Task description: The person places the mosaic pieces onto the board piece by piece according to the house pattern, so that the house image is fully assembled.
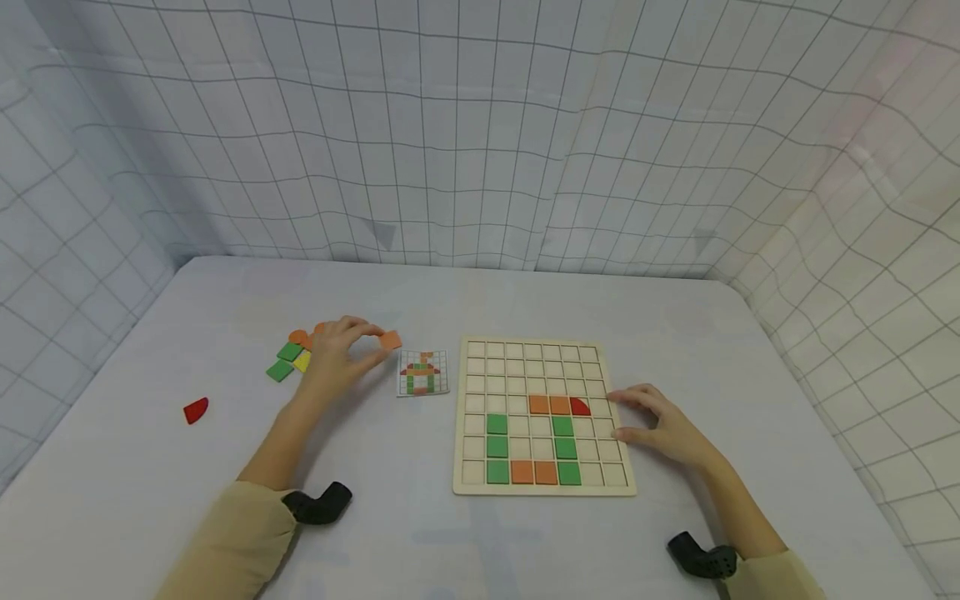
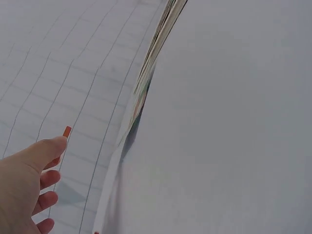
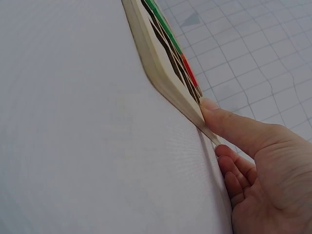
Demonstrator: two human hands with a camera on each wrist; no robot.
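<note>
My left hand (image 1: 333, 357) pinches an orange square tile (image 1: 391, 339) between thumb and fingertips, above the upper left corner of a small pattern card (image 1: 423, 372). In the left wrist view the tile (image 2: 67, 131) juts out past the thumb. My right hand (image 1: 663, 423) touches the right edge of the wooden grid board (image 1: 480, 490), its thumb and fingertips spaced apart along the rim. On the board lie green squares (image 1: 497, 447), orange squares (image 1: 539, 405) and one red quarter-round piece (image 1: 579, 407).
Left of the card, partly behind my left hand, lie loose pieces: green squares (image 1: 281, 370), a yellow piece (image 1: 302, 360) and orange round pieces (image 1: 298, 337). A second red quarter-round piece (image 1: 196, 410) sits farther left. Gridded white cloth (image 1: 480, 150) hangs behind the table.
</note>
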